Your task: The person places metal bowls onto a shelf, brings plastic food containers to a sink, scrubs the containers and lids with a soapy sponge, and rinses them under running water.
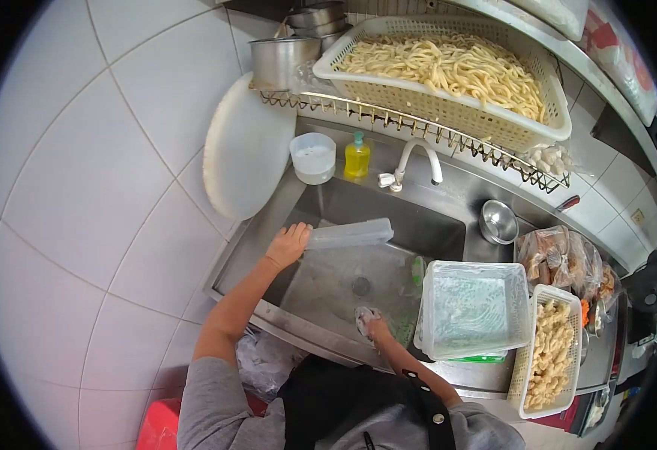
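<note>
Lengthwise, the translucent container points rightward over the sink, left grip clamped on it, right grip around a wad.

The held container was cloudy, translucent white, against the silver-grey sink. A clear yellow bottle wore a blue-green cap, and the tap was white. Whitish smears streaked the pale green bottom of the translucent tub. Cream baskets, the large one patterned with small holes, framed pale yellow noodles and golden-beige pieces. Grey sleeves flanked a black apron; darker lines crossed white wall tiles.
</note>
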